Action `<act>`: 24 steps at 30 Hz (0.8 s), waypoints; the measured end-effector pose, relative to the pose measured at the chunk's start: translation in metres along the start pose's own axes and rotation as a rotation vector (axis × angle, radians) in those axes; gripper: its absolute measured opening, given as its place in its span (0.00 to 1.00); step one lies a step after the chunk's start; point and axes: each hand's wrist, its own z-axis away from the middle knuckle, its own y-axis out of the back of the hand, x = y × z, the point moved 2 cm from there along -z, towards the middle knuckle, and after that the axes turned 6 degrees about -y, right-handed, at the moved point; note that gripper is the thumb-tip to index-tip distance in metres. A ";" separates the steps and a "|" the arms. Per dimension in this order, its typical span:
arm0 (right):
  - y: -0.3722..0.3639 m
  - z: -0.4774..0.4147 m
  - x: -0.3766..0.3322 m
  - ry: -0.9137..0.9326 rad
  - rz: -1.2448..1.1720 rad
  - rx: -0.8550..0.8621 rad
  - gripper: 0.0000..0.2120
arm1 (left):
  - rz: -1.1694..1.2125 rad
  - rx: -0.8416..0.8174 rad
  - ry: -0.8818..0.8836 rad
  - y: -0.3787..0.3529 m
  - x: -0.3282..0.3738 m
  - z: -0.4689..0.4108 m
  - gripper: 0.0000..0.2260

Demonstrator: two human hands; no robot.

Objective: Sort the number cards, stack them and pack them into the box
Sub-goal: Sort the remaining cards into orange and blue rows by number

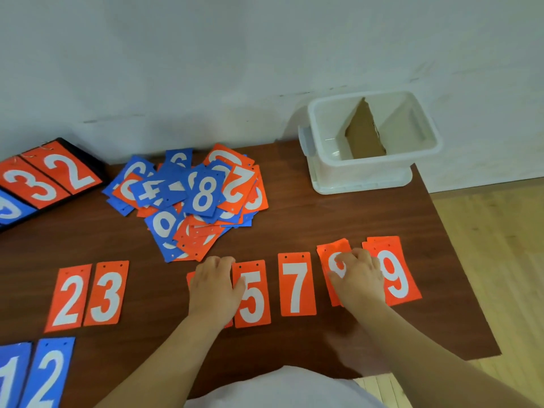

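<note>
A mixed pile of red and blue number cards (pixel 194 201) lies at the table's middle back. In a row near me lie red cards 2 (pixel 69 298), 3 (pixel 107 293), 5 (pixel 253 294), 7 (pixel 297 284) and a small stack topped by 9 (pixel 396 272). My left hand (pixel 213 285) rests flat on a red card (pixel 190 278) left of the 5, hiding its number. My right hand (pixel 357 276) lies on a red card stack (pixel 335 260) between the 7 and the 9; its number looks like 8. The white plastic box (pixel 374 169) stands at the back right.
A cardboard piece (pixel 365 134) leans inside the box. A black scoreboard (pixel 44 178) showing red 3 and 2 sits at the back left. Blue cards 1 (pixel 11 375) and 2 (pixel 48 375) lie at the near left. The table's right edge (pixel 459 260) drops to wooden floor.
</note>
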 end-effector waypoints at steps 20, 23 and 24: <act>-0.034 -0.093 -0.227 0.028 -0.161 -0.112 0.20 | 0.156 0.122 0.202 0.056 -0.081 -0.139 0.28; -0.041 -0.102 -0.233 -0.022 -0.151 -0.111 0.19 | 0.163 0.111 0.216 0.049 -0.074 -0.165 0.27; -0.043 -0.104 -0.233 -0.037 -0.179 -0.109 0.18 | 0.158 0.093 0.235 0.045 -0.073 -0.171 0.28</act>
